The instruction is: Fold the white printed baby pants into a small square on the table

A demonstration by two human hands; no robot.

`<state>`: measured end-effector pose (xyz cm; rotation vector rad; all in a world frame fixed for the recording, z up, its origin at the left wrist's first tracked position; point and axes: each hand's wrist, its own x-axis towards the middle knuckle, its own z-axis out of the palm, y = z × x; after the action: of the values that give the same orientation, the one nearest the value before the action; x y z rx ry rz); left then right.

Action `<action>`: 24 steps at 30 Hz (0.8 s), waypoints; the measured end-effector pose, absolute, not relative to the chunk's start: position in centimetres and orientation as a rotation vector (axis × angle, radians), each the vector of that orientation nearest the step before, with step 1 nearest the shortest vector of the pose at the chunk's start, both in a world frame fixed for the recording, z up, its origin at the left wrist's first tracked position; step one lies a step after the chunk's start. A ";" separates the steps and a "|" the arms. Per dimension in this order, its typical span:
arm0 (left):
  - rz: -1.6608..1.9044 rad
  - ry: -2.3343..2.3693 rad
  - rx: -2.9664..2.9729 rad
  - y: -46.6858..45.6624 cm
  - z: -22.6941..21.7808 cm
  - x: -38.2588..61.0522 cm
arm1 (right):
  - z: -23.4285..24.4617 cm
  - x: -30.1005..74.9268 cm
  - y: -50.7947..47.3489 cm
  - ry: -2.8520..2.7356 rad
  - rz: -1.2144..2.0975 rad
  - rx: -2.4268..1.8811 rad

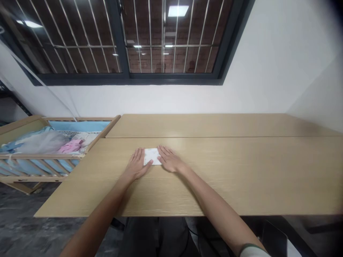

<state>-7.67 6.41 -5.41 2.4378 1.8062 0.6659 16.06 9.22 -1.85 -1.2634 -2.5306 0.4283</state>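
Observation:
A small white folded cloth [152, 155] lies flat on the light wooden table [241, 178], a little left of its middle. My left hand [137, 165] rests palm down on the cloth's left edge, fingers stretched out and flat. My right hand [168, 159] lies palm down on its right edge, fingers also extended. Both hands press on the cloth and neither grips it.
A wooden baby crib [53, 150] with blue lining, pink and pale clothes stands to the left of the table. A second tabletop [214, 125] sits behind, against a white wall under a barred window [128, 39]. Dark floor lies below the front edge.

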 end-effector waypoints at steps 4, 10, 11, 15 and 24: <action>0.788 1.664 2.539 6.1 -4.7 -7.8 | -1.2 16.1 8.5 -2.489 0.246 -1.137; 0.849 1.471 2.473 6.1 -4.3 -8.2 | -1.4 16.1 9.1 -2.490 0.365 -1.003; 0.870 1.469 2.436 6.2 -4.3 -8.2 | -1.5 16.1 9.4 -2.469 0.391 -0.989; 0.988 1.464 2.322 6.4 -4.1 -8.3 | -2.0 15.9 9.8 -2.286 0.475 -1.007; 1.261 1.444 2.000 5.7 -2.8 -8.2 | -1.3 14.2 9.5 -1.466 1.011 -1.090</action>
<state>-8.18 5.72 -2.84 2.0004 1.4440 1.2605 14.15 9.53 -1.33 -1.0899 -1.4661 1.0113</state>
